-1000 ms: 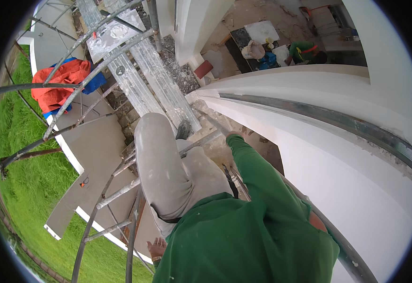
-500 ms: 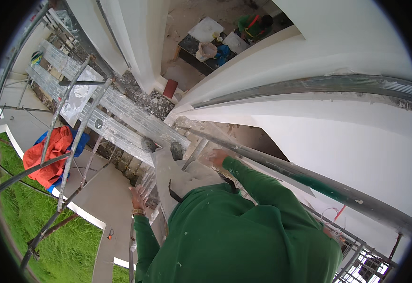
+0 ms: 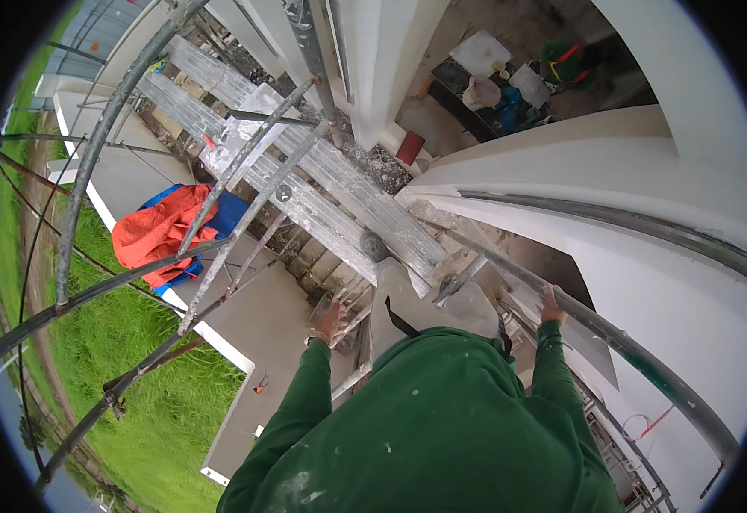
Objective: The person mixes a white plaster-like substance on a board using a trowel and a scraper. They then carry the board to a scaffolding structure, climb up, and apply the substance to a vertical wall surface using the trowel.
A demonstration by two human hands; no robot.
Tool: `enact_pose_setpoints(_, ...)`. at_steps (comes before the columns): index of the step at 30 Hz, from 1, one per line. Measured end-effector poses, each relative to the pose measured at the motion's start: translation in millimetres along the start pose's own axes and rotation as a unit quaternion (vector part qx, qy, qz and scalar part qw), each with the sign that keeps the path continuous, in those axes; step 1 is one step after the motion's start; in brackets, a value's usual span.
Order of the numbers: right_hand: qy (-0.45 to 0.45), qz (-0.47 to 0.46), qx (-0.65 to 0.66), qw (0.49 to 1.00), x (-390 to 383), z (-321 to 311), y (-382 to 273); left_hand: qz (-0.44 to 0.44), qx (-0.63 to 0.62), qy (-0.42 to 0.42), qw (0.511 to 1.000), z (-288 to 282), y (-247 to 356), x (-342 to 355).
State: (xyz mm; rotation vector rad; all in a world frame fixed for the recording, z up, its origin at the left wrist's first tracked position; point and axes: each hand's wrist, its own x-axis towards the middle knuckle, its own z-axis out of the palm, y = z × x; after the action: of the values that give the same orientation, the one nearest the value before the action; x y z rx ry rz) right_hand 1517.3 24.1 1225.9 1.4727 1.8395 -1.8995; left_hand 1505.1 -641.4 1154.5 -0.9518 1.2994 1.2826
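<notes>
Your left hand (image 3: 331, 321) is spread wide, holding nothing visible. Your right hand (image 3: 550, 306) lies at the pipe (image 3: 602, 329); its grip cannot be told.

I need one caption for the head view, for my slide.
A person in green amid scaffolding, left hand open, right hand at a long metal pipe.

Green long-sleeved top (image 3: 429, 427), pale specks (image 3: 416, 392); light grey trousers (image 3: 469, 313); black strap (image 3: 401, 317); dusty shoes (image 3: 375, 246); left wristband (image 3: 314, 337).

The pipe (image 3: 600, 328) is smooth metal, the green shirt (image 3: 450, 410) matt cloth
</notes>
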Motion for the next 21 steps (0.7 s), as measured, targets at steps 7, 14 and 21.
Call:
enact_pose_setpoints(7,0.062,0.048,0.068,0.995,-29,39,-30,-0.032,0.036,0.027,0.998,-53,-26,-18)
enact_pose_setpoints(14,0.158,-0.271,-0.217,0.925,2,25,10,-0.002,0.058,0.066,0.996,-81,-15,-36)
enact_pose_setpoints(21,0.246,-0.103,0.046,0.963,-35,83,-41,0.038,0.038,0.126,0.991,-105,-2,-38)
